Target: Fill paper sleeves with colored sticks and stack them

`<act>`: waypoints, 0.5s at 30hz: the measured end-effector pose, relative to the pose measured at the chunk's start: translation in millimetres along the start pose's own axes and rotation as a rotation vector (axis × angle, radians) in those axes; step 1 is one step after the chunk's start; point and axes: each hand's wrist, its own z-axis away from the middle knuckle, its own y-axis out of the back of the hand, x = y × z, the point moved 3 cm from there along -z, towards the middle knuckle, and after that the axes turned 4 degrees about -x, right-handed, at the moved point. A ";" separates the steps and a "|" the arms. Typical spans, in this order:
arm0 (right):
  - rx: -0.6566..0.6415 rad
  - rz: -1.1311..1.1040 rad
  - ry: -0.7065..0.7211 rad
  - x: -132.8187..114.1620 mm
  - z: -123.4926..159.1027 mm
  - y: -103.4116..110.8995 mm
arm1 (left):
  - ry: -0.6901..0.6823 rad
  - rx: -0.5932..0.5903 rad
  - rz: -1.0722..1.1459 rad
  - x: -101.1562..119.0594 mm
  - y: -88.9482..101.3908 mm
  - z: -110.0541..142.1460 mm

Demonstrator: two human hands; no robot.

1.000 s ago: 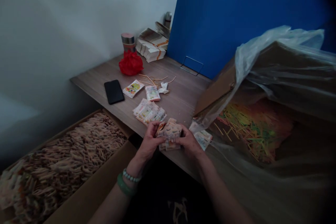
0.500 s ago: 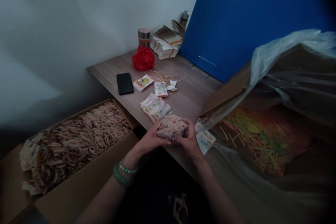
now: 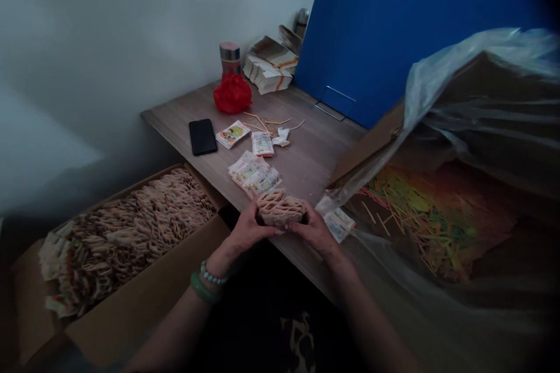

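A bundle of small flat packets with zigzag edges is gripped between both hands over the table's near edge. My left hand wraps its left end, and my right hand clasps the right end, thumbs on the near side. Just beyond lie several printed packets, fanned out on the table. More printed packets lie right of my right hand, partly under clear plastic. Farther back are a small stack of packets, a stack of picture cards and a crumpled white scrap.
At left, a cardboard box is filled with similar packets. A plastic-lined box at right holds colourful thin sticks. On the table are a phone, red bag, flask, loose sticks and banded white stacks.
The bundle has tilted in my hands, showing more of the packets' folded edges. The whole view has shifted slightly; the things on the table lie as before.
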 end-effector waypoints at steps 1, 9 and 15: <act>0.010 -0.026 0.001 0.2 -0.4 -0.5 | -0.012 0.011 -0.020 -0.2 -2.5 2.2; 0.104 -0.101 -0.029 -7.9 11.2 0.2 | -0.145 -0.115 -0.149 7.9 -21.5 1.2; 0.099 0.139 -0.136 2.6 -0.9 15.5 | -0.154 -0.129 -0.464 6.1 -6.6 -12.8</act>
